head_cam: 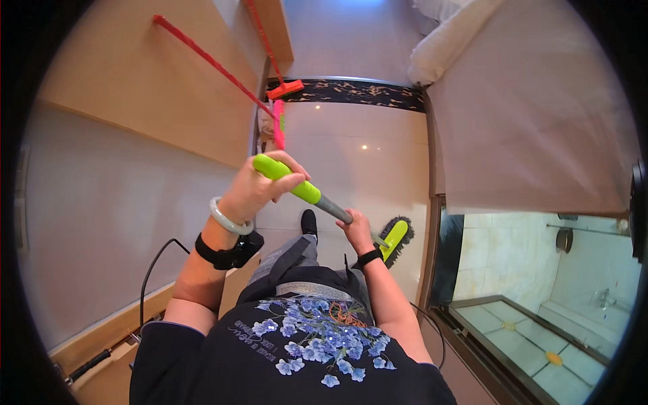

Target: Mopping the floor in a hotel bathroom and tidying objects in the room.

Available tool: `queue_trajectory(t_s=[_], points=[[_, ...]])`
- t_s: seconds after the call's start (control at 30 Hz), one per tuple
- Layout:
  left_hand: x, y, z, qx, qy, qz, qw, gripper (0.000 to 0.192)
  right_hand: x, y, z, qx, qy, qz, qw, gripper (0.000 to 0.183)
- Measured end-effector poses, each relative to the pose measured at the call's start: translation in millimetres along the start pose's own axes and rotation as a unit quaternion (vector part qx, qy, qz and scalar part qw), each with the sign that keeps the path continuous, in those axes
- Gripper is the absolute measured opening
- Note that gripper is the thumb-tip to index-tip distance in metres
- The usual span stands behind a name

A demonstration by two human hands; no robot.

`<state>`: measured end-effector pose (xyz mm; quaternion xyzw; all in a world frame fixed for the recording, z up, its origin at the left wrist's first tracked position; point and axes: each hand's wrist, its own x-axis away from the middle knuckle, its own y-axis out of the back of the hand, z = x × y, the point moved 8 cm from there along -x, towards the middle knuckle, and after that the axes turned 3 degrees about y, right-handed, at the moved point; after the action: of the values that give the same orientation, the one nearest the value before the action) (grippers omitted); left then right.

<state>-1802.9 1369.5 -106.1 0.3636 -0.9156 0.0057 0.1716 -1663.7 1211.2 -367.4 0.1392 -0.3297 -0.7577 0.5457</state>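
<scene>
My left hand [268, 179] is closed around the lime-green grip of a mop handle [311, 195], near its upper end. Lower down, my right hand [357, 230] holds the grey metal pole of the same mop. The mop head [397, 240], a lime-green plate with a dark grey fringed pad, rests on the pale tiled floor [349, 167] to the right of my right hand. Part of the pole behind my right hand is hidden. A black shoe [309, 223] shows on the floor between my arms.
Ahead on the left, a pink brush head [279, 124] and an orange brush head [286, 90] on red poles stand near a dark patterned threshold [354, 94]. A pale curtain [526, 126] hangs at right above a glass-walled bathroom [506, 253]. Wooden panels line the left.
</scene>
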Motion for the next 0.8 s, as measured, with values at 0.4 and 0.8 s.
queue_trajectory(t_s=[0.4,0.8], points=[[-29,188,-105,-0.083,0.045,-0.172,0.98,0.011,-178,-39,190,-0.086,0.082,0.104,0.987,0.042],[25,292,-118,-0.137,0.062,-0.26,0.954,0.014,-164,-5,178,-0.141,0.138,0.112,0.974,0.037]])
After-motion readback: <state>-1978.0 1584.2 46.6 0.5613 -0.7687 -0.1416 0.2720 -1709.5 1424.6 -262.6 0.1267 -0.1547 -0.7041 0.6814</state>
